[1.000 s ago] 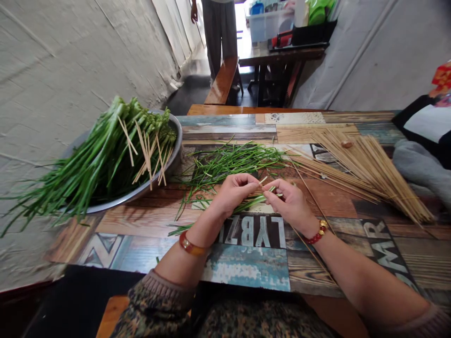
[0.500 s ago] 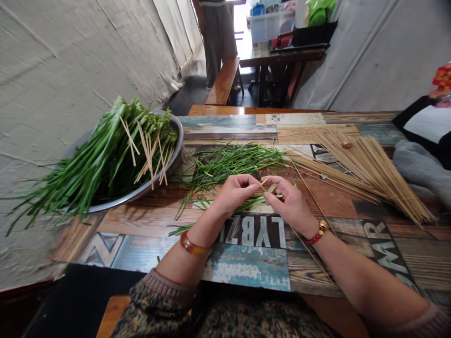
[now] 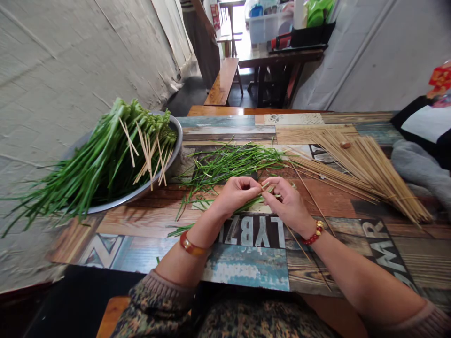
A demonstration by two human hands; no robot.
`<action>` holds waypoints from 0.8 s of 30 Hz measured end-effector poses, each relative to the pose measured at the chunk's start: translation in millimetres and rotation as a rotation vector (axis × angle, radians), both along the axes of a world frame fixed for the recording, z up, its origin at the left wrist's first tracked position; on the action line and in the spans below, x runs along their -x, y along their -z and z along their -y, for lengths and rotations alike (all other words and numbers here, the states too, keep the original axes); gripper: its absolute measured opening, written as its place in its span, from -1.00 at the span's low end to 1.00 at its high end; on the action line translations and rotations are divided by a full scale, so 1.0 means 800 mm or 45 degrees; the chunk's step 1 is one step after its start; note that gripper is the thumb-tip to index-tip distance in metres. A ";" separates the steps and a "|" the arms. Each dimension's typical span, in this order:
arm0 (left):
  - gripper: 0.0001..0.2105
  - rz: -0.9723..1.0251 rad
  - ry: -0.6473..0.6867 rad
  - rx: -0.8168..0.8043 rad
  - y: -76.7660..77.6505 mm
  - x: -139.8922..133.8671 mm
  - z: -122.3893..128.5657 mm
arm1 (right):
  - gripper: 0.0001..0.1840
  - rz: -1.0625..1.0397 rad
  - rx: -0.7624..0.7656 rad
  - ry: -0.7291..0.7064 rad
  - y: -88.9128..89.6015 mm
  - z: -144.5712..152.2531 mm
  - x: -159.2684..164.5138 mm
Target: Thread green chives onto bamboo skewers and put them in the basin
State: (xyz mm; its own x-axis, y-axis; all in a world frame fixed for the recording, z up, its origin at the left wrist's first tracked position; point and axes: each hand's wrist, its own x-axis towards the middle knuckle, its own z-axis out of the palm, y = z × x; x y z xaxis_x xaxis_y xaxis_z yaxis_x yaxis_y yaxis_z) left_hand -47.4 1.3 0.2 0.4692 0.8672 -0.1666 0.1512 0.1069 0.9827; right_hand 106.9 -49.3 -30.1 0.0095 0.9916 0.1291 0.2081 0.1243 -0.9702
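Observation:
Over the middle of the table my left hand [image 3: 240, 193] and my right hand [image 3: 286, 201] meet fingertip to fingertip. The left thumb and forefinger pinch the pale end of a few garlic chives [image 3: 252, 203], whose green leaves run back under that hand. My right hand is closed around chive stems and a thin bamboo skewer [image 3: 299, 242], which slants out below its palm toward the near edge. The skewer's tip is hidden between the fingers. Just beyond both hands lies a loose heap of chives [image 3: 234, 159].
At left a metal basin [image 3: 178, 155] holds bunched chives [image 3: 105, 145] with several skewered ones on top. Bundled bamboo skewers [image 3: 380, 164] lie at right beside a grey cloth [image 3: 416, 164]. A person [image 3: 202, 42] stands beyond, near a bench [image 3: 222, 84].
My fingertips have drawn closer together and the pale stem tip between them shows less. The skewer's lower end has shifted. The person at the back has moved left.

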 end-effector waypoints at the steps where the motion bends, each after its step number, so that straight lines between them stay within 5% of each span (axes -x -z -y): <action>1: -0.82 -0.010 0.004 -0.048 -0.001 0.000 0.000 | -0.84 -0.003 0.001 -0.001 0.000 0.000 0.000; 6: -0.81 -0.132 0.099 -0.281 -0.005 0.003 -0.002 | -0.82 0.014 0.034 -0.005 -0.003 0.000 -0.002; 16: -0.74 -0.235 0.257 -0.404 0.013 0.007 -0.004 | -0.72 -0.024 0.105 -0.060 -0.004 0.001 -0.002; 24: -0.76 -0.280 0.233 -0.400 0.001 0.012 -0.008 | -0.83 -0.058 0.150 -0.066 -0.003 -0.001 -0.004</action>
State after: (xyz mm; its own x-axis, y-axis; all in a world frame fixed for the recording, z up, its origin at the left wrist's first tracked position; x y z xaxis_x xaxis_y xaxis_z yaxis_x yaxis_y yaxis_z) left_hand -56.7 7.3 -0.6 0.6027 0.7977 -0.0210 0.3498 -0.2405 0.9054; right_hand 109.7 -48.7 -27.9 -0.0391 0.9992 0.0125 0.1598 0.0186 -0.9870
